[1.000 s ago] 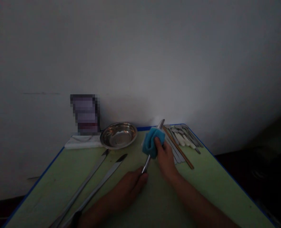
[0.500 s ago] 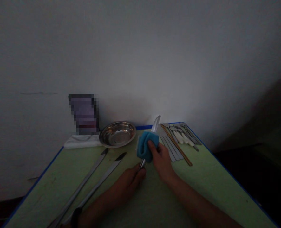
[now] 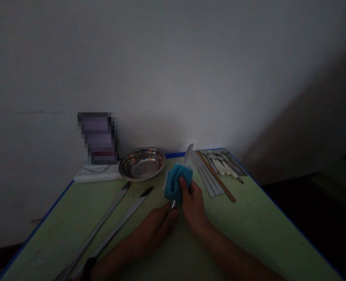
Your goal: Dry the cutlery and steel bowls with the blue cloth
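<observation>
A table knife points up and away over the table, its handle end gripped in my left hand. Around its middle is a folded blue cloth, pinched by my right hand with the thumb on top. The blade's tip shows beyond the cloth; the middle stretch of the knife is covered by it. To the right of my right hand, forks lie side by side on the table, close to a pair of wooden chopsticks.
Spoons with white handles and other metal cutlery lie at the back right of the green table. A steel bowl stands at the back, beside a white slab and a blurred-out upright device. Two grey straps run along the left.
My right hand and the cloth have slid slightly down the knife toward my left hand. The whole view has shifted a little. Both grips stay the same.
</observation>
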### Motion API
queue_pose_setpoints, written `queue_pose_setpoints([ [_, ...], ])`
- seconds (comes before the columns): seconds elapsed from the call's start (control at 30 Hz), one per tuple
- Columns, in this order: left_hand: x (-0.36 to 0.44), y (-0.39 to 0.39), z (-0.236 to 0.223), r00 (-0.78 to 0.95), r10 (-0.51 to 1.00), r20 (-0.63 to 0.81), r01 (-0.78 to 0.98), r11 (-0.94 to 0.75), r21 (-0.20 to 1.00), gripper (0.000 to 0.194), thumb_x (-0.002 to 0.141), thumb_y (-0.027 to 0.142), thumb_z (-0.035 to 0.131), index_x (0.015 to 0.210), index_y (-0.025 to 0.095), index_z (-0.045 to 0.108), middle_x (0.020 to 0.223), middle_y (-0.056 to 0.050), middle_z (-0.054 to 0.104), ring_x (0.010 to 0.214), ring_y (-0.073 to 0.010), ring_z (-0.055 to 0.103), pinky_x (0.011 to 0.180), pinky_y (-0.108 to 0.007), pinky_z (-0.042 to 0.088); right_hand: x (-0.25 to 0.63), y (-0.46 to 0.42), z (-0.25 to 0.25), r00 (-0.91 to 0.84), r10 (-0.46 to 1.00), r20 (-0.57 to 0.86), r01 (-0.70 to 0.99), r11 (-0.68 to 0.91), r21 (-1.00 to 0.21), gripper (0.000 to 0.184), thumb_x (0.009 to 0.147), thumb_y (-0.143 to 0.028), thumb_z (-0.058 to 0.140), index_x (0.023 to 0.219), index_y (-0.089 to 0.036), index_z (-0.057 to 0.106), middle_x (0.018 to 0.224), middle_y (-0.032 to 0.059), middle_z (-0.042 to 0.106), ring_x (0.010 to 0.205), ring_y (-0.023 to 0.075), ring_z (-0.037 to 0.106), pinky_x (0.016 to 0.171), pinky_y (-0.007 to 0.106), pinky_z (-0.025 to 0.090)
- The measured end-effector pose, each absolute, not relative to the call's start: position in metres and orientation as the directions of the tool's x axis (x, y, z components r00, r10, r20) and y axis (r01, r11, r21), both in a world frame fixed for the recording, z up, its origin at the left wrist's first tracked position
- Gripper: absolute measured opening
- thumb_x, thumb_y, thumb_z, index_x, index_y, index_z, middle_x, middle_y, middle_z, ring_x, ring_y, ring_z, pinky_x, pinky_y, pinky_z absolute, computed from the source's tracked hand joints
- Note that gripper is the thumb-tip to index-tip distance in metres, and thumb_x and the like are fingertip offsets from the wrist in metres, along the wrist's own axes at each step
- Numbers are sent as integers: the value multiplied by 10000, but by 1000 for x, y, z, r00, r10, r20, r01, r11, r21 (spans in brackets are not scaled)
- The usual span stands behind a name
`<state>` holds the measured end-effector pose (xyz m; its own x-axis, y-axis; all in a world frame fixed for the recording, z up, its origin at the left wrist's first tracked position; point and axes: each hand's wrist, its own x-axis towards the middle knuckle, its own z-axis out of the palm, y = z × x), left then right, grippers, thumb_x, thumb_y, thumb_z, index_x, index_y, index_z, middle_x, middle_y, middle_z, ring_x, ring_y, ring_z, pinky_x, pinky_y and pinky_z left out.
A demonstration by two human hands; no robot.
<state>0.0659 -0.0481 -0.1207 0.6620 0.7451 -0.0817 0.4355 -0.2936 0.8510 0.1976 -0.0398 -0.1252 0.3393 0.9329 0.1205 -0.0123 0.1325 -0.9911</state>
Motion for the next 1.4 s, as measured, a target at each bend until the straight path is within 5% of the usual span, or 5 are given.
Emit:
queue_pose_setpoints([
  [0.17, 68, -49, -116, 588, 804, -86, 490, -269, 829, 297, 923, 415, 306, 883, 190, 496, 739, -6, 567, 670, -157, 514, 655, -257, 401, 205, -14, -104, 296, 944, 143, -66, 170, -983, 354, 750, -499, 549, 721, -148, 586, 622, -27, 527, 592, 113, 458, 555, 224, 376],
  [0.33, 68, -51, -116, 630, 772, -87, 462, -282, 841, 309, 932, 416, 298, 829, 192, 485, 714, 6, 546, 653, -143, 509, 658, -253, 396, 214, 22, -77, 470, 866, 170, -176, 281, -943, 381, 759, -538, 508, 793, -168, 587, 694, -18, 559, 632, 115, 480, 587, 232, 387],
  [0.47, 67, -47, -119, 611, 788, -77, 377, -204, 903, 314, 941, 404, 284, 774, 194, 448, 663, 26, 491, 608, -125, 467, 623, -241, 391, 196, 22, -81, 381, 899, 214, -162, 293, -942, 377, 770, -535, 500, 784, -167, 579, 691, -15, 555, 633, 112, 476, 615, 238, 394],
  [0.9, 61, -43, -121, 614, 780, -120, 134, 47, 990, 220, 912, 330, 362, 1006, 184, 497, 632, 48, 440, 552, -106, 395, 535, -225, 327, 205, 21, -82, 372, 922, 104, -284, 220, -933, 311, 746, -467, 543, 792, -166, 609, 702, -16, 572, 626, 102, 474, 584, 227, 386],
  [1.4, 61, -42, -119, 657, 741, -140, 276, -63, 959, 349, 932, 445, 306, 978, 179, 527, 630, 48, 417, 552, -95, 373, 525, -217, 323, 228, 29, -45, 289, 952, 99, -570, 254, -782, 345, 738, -455, 522, 912, -182, 643, 798, 17, 655, 660, 132, 582, 628, 282, 466],
])
